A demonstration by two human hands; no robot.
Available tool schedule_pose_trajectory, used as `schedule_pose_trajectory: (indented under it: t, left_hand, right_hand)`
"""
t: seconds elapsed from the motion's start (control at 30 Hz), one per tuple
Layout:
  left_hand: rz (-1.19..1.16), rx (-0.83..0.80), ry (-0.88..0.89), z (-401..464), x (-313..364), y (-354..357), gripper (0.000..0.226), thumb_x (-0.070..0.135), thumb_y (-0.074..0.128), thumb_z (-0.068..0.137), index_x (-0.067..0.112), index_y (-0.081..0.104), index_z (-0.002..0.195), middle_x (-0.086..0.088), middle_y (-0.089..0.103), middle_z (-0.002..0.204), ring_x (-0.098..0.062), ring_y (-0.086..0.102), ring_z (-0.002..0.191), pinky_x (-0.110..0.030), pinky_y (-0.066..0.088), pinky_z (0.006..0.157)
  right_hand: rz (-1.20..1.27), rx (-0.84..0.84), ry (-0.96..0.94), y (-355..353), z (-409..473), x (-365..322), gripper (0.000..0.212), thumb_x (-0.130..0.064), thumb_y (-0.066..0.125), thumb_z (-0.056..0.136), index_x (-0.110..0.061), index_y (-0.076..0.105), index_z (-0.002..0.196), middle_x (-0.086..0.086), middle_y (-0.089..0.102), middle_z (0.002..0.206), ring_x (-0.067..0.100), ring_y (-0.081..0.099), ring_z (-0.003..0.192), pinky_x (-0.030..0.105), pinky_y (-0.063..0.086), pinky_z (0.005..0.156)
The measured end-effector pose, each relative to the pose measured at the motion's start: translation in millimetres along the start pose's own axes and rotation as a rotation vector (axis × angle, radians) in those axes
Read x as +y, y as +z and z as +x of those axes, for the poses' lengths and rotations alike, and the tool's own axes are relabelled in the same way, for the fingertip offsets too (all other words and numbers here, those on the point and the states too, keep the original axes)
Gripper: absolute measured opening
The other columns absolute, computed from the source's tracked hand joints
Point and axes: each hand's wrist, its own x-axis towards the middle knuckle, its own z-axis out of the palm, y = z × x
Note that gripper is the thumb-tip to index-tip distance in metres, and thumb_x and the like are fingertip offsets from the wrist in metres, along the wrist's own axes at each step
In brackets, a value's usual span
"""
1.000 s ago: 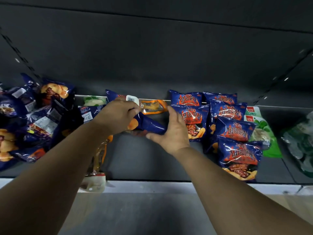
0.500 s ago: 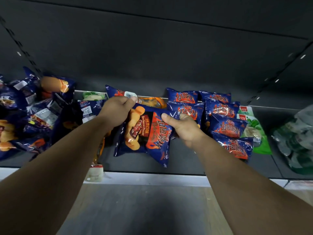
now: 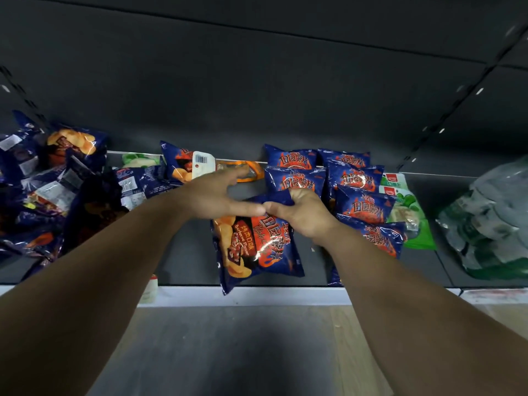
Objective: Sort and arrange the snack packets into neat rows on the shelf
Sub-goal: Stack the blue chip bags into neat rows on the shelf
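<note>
A blue and red chip packet (image 3: 257, 247) hangs upright in front of the dark shelf (image 3: 188, 252), its lower end over the shelf's front edge. My right hand (image 3: 300, 214) grips its top corner. My left hand (image 3: 217, 197) has its fingers spread, the thumb tip touching my right hand at the packet's top; it holds nothing. Right of my hands, matching blue packets (image 3: 363, 201) lie overlapped in two rows. A jumbled heap of blue packets (image 3: 54, 190) fills the shelf's left end.
An orange packet with a white barcode tag (image 3: 245, 171) lies at the back behind my left hand. Green packets (image 3: 411, 215) sit right of the rows and pale green bags (image 3: 491, 221) at the far right. The white shelf lip (image 3: 257, 295) runs along the front.
The blue packet has turned from lying sideways to hanging upright and has come down toward the front edge. My left hand has let go of it; my right hand holds its top.
</note>
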Motion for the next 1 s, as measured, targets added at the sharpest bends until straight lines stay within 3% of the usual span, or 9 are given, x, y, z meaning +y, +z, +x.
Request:
schedule_pose_trajectory:
  t: [0.1, 0.2, 0.33, 0.43, 0.5, 0.57, 0.77, 0.9, 1.0]
  left_hand:
    - [-0.014, -0.352, -0.035, -1.5, -1.0, 2.9, 0.095, 0.045, 0.084, 0.063, 0.029, 0.034, 0.142, 0.01, 0.048, 0.139, -0.007, 0.046, 0.124, -0.026, 0.037, 0.103]
    - [-0.155, -0.519, -0.049, -0.9, -11.6, 13.5, 0.067, 0.028, 0.086, 0.064, 0.026, 0.053, 0.123, 0.003, 0.066, 0.119, -0.014, 0.063, 0.109, -0.036, 0.051, 0.096]
    - [-0.242, -0.243, -0.091, 3.4, -18.0, 27.1, 0.049, 0.014, 0.08, 0.072, 0.02, 0.06, 0.116, 0.001, 0.069, 0.111, -0.013, 0.065, 0.099, -0.028, 0.051, 0.089]
    - [-0.4, 0.009, -0.125, 4.7, -25.8, 25.0, 0.051, 0.031, 0.086, 0.061, 0.027, 0.065, 0.108, 0.005, 0.071, 0.105, -0.01, 0.065, 0.093, -0.027, 0.048, 0.091]
    - [-0.571, 0.122, -0.153, 5.7, -28.5, 25.6, 0.061, 0.044, 0.086, 0.048, 0.029, 0.066, 0.104, 0.003, 0.072, 0.105, -0.017, 0.066, 0.099, -0.036, 0.047, 0.097]
    - [-0.746, 0.202, -0.174, 6.8, -25.6, 33.8, 0.05, 0.039, 0.083, 0.056, 0.029, 0.066, 0.101, 0.001, 0.072, 0.104, -0.02, 0.066, 0.099, -0.039, 0.046, 0.099]
    - [-0.907, 0.256, -0.279, 9.9, -21.0, 60.0, 0.027, 0.029, 0.079, 0.07, 0.024, 0.066, 0.093, -0.005, 0.072, 0.101, -0.022, 0.067, 0.096, -0.039, 0.048, 0.097]
    - [-0.928, 0.174, -0.314, 10.4, -22.8, 71.0, 0.043, 0.037, 0.079, 0.06, 0.022, 0.065, 0.098, -0.007, 0.072, 0.101, -0.022, 0.068, 0.092, -0.036, 0.051, 0.09]
    - [-0.948, 0.13, -0.376, 12.9, -26.6, 85.6, 0.032, 0.028, 0.077, 0.073, 0.018, 0.064, 0.1, -0.011, 0.071, 0.102, -0.022, 0.068, 0.085, -0.03, 0.053, 0.076]
  right_hand:
    - [-0.107, -0.078, -0.041, -1.2, -1.9, -9.1, 0.012, -0.012, 0.071, 0.084, -0.019, 0.065, 0.076, -0.007, 0.065, 0.07, -0.001, 0.06, 0.06, 0.015, 0.05, 0.063]
    - [-0.08, -0.105, -0.045, -4.7, -3.7, -11.2, 0.012, -0.013, 0.071, 0.083, -0.021, 0.065, 0.077, -0.007, 0.067, 0.073, 0.0, 0.063, 0.062, 0.016, 0.052, 0.064]
    - [-0.025, 0.119, -0.062, -7.0, -0.8, -6.0, 0.018, -0.03, 0.077, 0.078, -0.023, 0.063, 0.086, -0.003, 0.066, 0.09, 0.012, 0.063, 0.084, 0.032, 0.052, 0.085]
    - [0.154, 0.38, 0.012, -13.3, -2.5, -8.7, 0.037, -0.041, 0.072, 0.08, -0.019, 0.056, 0.106, -0.007, 0.059, 0.101, 0.007, 0.058, 0.089, 0.017, 0.047, 0.078]
    - [0.28, 0.314, 0.1, -11.7, -5.0, -6.5, 0.029, -0.039, 0.069, 0.083, -0.017, 0.056, 0.098, -0.006, 0.062, 0.095, 0.006, 0.06, 0.083, 0.015, 0.049, 0.066]
    - [0.329, 0.197, 0.225, -3.5, -4.7, 0.1, 0.038, -0.041, 0.07, 0.081, -0.014, 0.058, 0.106, 0.002, 0.068, 0.103, 0.015, 0.066, 0.091, 0.027, 0.054, 0.072]
    - [0.363, 0.106, 0.255, -3.6, -5.9, 12.0, 0.012, -0.029, 0.069, 0.084, -0.022, 0.06, 0.089, -0.002, 0.07, 0.09, 0.013, 0.066, 0.084, 0.033, 0.054, 0.077]
    - [0.279, 0.161, 0.268, -5.5, -7.0, 22.6, 0.016, -0.021, 0.072, 0.083, -0.021, 0.063, 0.096, 0.005, 0.071, 0.103, 0.02, 0.067, 0.094, 0.035, 0.054, 0.086]
    - [0.148, 0.221, 0.306, -5.3, -7.3, 32.7, 0.021, -0.019, 0.071, 0.084, -0.017, 0.064, 0.103, 0.006, 0.068, 0.107, 0.022, 0.065, 0.1, 0.033, 0.049, 0.095]
